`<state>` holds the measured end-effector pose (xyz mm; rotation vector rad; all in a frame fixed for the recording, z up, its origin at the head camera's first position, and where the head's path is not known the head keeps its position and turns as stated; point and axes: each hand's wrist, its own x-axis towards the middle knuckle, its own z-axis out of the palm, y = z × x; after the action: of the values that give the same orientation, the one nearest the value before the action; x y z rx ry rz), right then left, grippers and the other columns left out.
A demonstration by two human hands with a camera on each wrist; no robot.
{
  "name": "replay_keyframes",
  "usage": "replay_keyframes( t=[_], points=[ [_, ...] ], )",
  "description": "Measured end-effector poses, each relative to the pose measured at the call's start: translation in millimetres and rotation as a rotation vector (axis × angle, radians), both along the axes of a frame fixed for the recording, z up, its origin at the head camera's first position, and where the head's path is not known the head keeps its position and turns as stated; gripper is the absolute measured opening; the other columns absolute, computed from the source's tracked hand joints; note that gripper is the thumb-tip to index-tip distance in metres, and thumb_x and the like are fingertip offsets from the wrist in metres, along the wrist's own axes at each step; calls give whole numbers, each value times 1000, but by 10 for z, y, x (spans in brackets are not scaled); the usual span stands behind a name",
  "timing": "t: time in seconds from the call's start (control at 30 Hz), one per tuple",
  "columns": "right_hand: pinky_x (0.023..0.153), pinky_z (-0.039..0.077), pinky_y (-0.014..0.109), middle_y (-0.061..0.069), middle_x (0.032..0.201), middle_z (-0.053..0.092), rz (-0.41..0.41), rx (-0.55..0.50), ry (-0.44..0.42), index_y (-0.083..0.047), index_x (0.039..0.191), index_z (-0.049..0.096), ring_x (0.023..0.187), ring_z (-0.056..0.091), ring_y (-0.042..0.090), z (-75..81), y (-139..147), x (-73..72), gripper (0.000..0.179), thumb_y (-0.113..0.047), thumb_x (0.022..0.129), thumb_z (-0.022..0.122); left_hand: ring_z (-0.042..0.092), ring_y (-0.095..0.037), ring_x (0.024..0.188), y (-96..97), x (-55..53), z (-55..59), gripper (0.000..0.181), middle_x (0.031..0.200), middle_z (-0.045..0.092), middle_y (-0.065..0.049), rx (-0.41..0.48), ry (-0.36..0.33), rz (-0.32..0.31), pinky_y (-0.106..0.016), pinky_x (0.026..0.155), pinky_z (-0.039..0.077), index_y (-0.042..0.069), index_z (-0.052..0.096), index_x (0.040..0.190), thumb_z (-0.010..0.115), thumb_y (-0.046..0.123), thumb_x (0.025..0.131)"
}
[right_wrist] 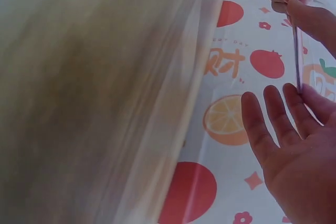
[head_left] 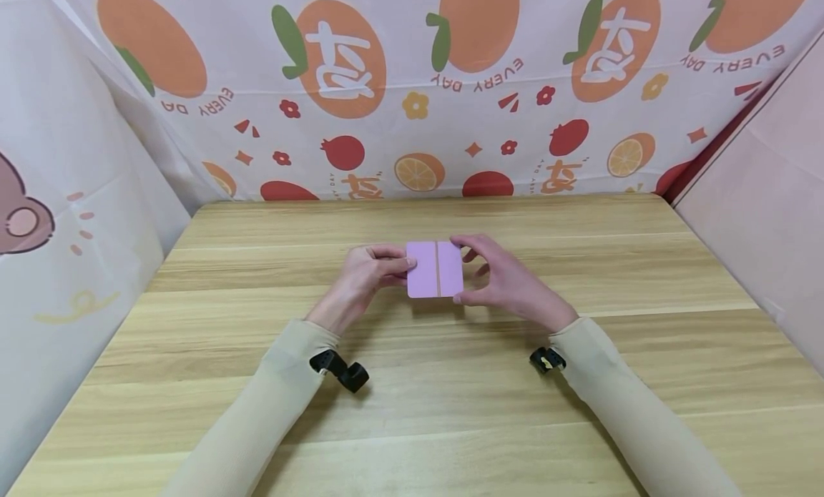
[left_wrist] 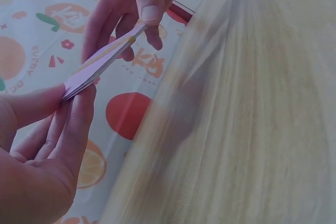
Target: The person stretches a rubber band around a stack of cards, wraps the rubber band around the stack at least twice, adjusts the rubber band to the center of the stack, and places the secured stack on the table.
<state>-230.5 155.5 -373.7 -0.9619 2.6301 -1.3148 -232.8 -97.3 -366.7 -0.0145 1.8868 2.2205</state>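
A thin square stack of pink cards (head_left: 421, 269), with a tan elastic band (head_left: 438, 268) across it, is held up above the table in the head view. My left hand (head_left: 360, 279) pinches its left edge, thumb on the face and fingers behind. The right hand (head_left: 515, 286) spans the right edge, index finger at the top corner and thumb at the bottom corner. Seen nearly edge-on in the left wrist view, the stack (left_wrist: 97, 69) shows several thin layers. In the right wrist view the other right-hand fingers (right_wrist: 273, 108) extend away from the cards.
The wooden table (head_left: 438, 425) spreads beneath both forearms. A fruit-printed cloth (head_left: 386, 132) hangs along its back edge, with pale cloths (head_left: 77, 197) at the sides. Black wrist mounts (head_left: 341, 370) are strapped over both sleeves.
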Motion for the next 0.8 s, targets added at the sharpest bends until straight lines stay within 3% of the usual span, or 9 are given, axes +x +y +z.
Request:
replay_keyframes(
  t=[0.13, 0.23, 0.33, 0.4, 0.57, 0.67, 0.8],
  points=[
    [90, 53, 40, 0, 136, 47, -9, 1, 6, -9, 145, 41, 114, 50, 21, 0, 3, 1, 87, -19, 74, 89, 67, -17, 75, -6, -13, -26, 15, 88, 69, -9, 7, -11, -26, -30, 71, 59, -5, 68, 99, 73, -1, 86],
    [89, 53, 39, 1, 131, 50, -26, -9, 7, -7, 142, 44, 114, 51, 25, 4, 13, 5, 85, -19, 72, 90, 68, -20, 86, -30, -18, -22, 30, 99, 69, -11, -52, 26, -76, -33, 80, 58, -4, 66, 112, 75, 2, 85],
    [89, 54, 37, 0, 128, 51, -47, -3, 0, -7, 141, 45, 113, 51, 27, 9, 25, 9, 84, -19, 71, 91, 64, -22, 104, -78, -26, -6, 49, 117, 65, -9, -173, 149, -159, -36, 92, 53, 5, 60, 127, 79, 6, 82],
    [89, 53, 36, 0, 129, 51, -56, 4, -10, -7, 141, 45, 113, 51, 25, 14, 34, 9, 84, -19, 71, 90, 58, -21, 117, -112, -38, 5, 62, 130, 59, -5, -289, 277, -213, -39, 99, 48, 11, 56, 134, 82, 9, 79],
    [89, 53, 37, 1, 130, 51, -59, 8, -26, -8, 141, 45, 112, 51, 23, 20, 52, 2, 83, -22, 73, 90, 40, -15, 134, -162, -74, -14, 75, 145, 47, 5, -568, 544, -324, -44, 110, 36, 19, 52, 138, 89, 19, 74],
    [89, 53, 36, 0, 129, 51, -60, 16, -32, -8, 141, 45, 112, 51, 24, 13, 61, -3, 83, -23, 73, 89, 38, -15, 135, -168, -71, -35, 74, 144, 47, 6, -669, 608, -368, -46, 112, 33, 20, 54, 136, 90, 22, 72],
    [89, 53, 35, 0, 128, 52, -62, 35, -32, -9, 141, 46, 112, 52, 23, 1, 69, -13, 83, -24, 72, 90, 42, -18, 133, -160, -56, -40, 72, 141, 50, 3, -727, 636, -383, -44, 112, 33, 18, 56, 135, 90, 22, 72]
  ],
)
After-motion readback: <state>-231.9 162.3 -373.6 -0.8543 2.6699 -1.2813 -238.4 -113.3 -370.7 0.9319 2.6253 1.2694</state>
